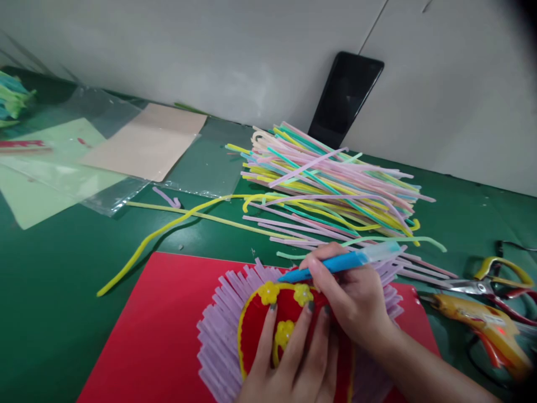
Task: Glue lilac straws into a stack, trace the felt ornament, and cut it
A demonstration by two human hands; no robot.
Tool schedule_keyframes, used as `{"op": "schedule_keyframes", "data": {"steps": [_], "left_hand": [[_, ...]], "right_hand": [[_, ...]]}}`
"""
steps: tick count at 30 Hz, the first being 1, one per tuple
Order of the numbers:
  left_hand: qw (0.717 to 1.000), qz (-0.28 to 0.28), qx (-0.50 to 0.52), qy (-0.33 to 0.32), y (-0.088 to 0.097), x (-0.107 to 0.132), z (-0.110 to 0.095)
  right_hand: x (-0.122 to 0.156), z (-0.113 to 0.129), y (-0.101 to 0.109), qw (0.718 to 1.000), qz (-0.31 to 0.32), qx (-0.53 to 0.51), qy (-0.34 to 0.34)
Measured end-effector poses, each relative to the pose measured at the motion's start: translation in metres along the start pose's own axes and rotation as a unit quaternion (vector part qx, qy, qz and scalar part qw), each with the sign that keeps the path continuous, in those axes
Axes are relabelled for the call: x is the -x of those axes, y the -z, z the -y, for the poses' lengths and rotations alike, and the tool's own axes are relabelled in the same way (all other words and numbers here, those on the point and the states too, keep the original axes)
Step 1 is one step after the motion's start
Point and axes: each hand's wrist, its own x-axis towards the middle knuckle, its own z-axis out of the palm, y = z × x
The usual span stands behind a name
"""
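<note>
My left hand lies spread on a red round craft piece edged in yellow, with yellow flowers on it. Lilac pipe cleaner strips fan out around its rim. The piece rests on a red sheet. My right hand pinches a blue pen-like tool with a clear rear end. Its tip points left and is at the top edge of the craft piece; I cannot tell whether it touches. The lower part of the piece is hidden by my left hand and the frame's edge.
A pile of coloured pipe cleaners lies behind the sheet, below a leaning phone. At right are scissors and a yellow glue gun. Peach paper, green paper and clear plastic sleeves lie at left on the green table.
</note>
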Motion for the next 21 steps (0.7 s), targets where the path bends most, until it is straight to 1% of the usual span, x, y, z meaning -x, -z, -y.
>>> {"op": "schedule_keyframes", "data": {"steps": [4,6,8,11,14,16,21], "left_hand": [[1.0,-0.005,-0.002,-0.005,0.0001,0.0011,0.0],[1.0,-0.004,-0.002,-0.006,0.0004,0.0014,0.0002],[1.0,-0.003,-0.003,-0.007,0.0006,0.0013,0.0004],[1.0,-0.004,-0.002,-0.003,0.0,0.0006,0.0004],[1.0,-0.007,0.001,0.0,-0.0005,0.0002,0.0],[1.0,0.001,0.003,0.001,-0.0002,0.0003,-0.0001],[1.0,0.004,0.005,0.001,0.0013,0.0003,0.0]], "right_hand": [[-0.0006,-0.0009,-0.0007,0.999,0.037,-0.013,-0.007],[-0.0012,-0.001,-0.0004,0.999,0.044,-0.008,-0.016],[-0.0016,-0.0006,0.0005,0.999,0.033,0.004,-0.026],[-0.0015,0.0004,0.002,0.999,-0.004,0.043,-0.026],[-0.0001,0.0006,0.0027,0.997,-0.024,0.078,0.0],[0.0014,0.0002,0.0027,0.995,-0.03,0.095,0.019],[0.0041,-0.0014,0.0029,0.99,-0.05,0.112,0.067]]}}
